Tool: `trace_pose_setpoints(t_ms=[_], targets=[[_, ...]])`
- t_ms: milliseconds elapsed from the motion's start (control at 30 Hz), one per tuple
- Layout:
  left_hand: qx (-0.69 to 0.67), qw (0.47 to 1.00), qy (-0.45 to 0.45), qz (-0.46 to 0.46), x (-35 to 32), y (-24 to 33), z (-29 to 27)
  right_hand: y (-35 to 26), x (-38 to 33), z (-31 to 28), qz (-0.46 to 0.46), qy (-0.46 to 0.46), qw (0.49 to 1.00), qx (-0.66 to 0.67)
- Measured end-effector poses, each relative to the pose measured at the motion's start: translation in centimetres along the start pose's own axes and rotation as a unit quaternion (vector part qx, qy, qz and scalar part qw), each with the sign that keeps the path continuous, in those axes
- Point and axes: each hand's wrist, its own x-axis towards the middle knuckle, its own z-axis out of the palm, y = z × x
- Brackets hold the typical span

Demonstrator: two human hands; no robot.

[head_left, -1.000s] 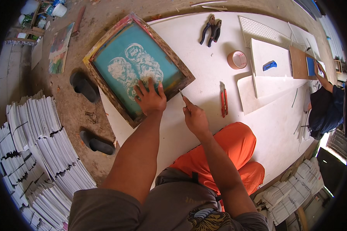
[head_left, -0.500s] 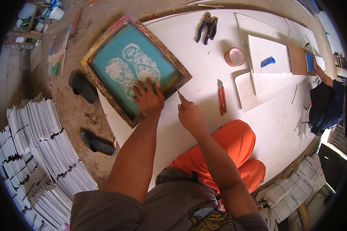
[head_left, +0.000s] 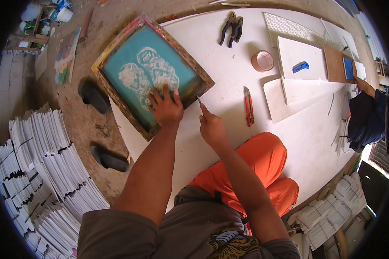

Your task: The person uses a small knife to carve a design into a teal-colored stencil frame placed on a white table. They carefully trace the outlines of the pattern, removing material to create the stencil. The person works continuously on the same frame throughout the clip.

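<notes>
A wooden-framed printing screen with teal mesh and pale white shapes lies tilted on a large white board. My left hand presses flat on the screen's near right part, fingers spread. My right hand is closed on a thin pencil-like tool, whose tip touches the board right beside the frame's right edge. My orange-clad knee rests on the board below that hand.
A red utility knife, a tape roll, pliers and a blue cutter lie on the board. Black sandals sit on the dirt floor. Stacked white sheets fill the left. Another person crouches at right.
My right hand and its tool have slid a little up along the frame's right edge. My left hand stays flat on the screen.
</notes>
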Motion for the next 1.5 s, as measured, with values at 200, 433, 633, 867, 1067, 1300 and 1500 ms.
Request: trace_pose_setpoints(t_ms=[200, 433, 633, 867, 1067, 1300, 1500], targets=[[0.011, 1.0, 0.006, -0.01, -0.1, -0.3, 0.4, -0.1, -0.1, -0.1, 0.152, -0.07, 0.95, 0.262], [0.002, 1.0, -0.009, -0.013, -0.3, -0.3, 0.2, 2.7, -0.2, -1.0, 0.296, -0.167, 0.607, 0.719], [-0.017, 1.0, -0.013, -0.011, -0.1, -0.2, 0.2, 1.2, -0.1, -3.8, 0.293, -0.182, 0.688, 0.638], [-0.051, 0.998, -0.042, 0.008, 1.2, -4.4, -0.2, -1.4, -5.5, -4.8, 0.194, -0.135, 0.909, 0.343], [0.013, 1.0, 0.019, 0.02, -1.2, -8.4, -0.1, -0.5, -4.0, -2.8, 0.014, -0.051, 0.994, 0.096], [-0.013, 1.0, 0.0, 0.013, -2.1, -7.6, -1.4, -1.0, -1.9, -1.1, 0.042, -0.048, 0.998, -0.009], [0.012, 1.0, 0.013, 0.014, -1.9, -8.0, -0.8, -1.9, -1.4, -1.0, 0.059, -0.05, 0.996, -0.036]])
